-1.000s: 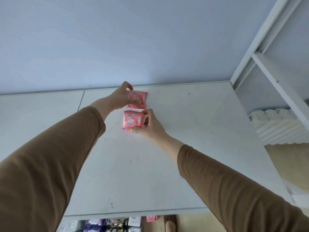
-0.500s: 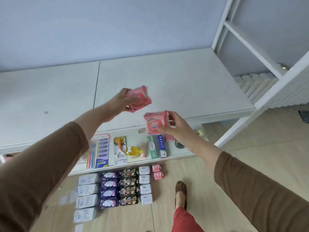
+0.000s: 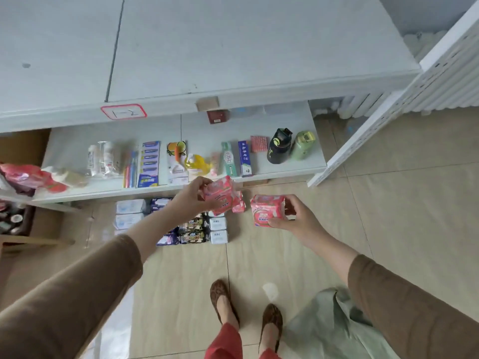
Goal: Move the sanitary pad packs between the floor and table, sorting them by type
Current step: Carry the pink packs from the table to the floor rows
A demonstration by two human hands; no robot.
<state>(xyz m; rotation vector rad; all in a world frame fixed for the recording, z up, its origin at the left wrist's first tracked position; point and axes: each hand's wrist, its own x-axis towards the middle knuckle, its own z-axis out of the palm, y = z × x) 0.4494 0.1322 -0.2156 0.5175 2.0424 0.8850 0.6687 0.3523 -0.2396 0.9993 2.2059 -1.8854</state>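
- Left hand [image 3: 193,196] grips a pink pack [image 3: 219,195]: soft glossy wrapper, tilted, long axis slanting down toward the right.
- Right hand [image 3: 295,216] pinches a second pink pack [image 3: 267,210] by its edge; printed face up, round white-and-red logo, near square.
- Both packs are in the air over the floor [image 3: 285,255], below the counter [image 3: 233,47].
- Sorted packs [image 3: 197,229] lie in rows on the floor beneath the left hand.

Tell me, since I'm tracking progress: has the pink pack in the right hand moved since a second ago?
Yes. The pink pack in the right hand has left the table top and now hangs over the floor.
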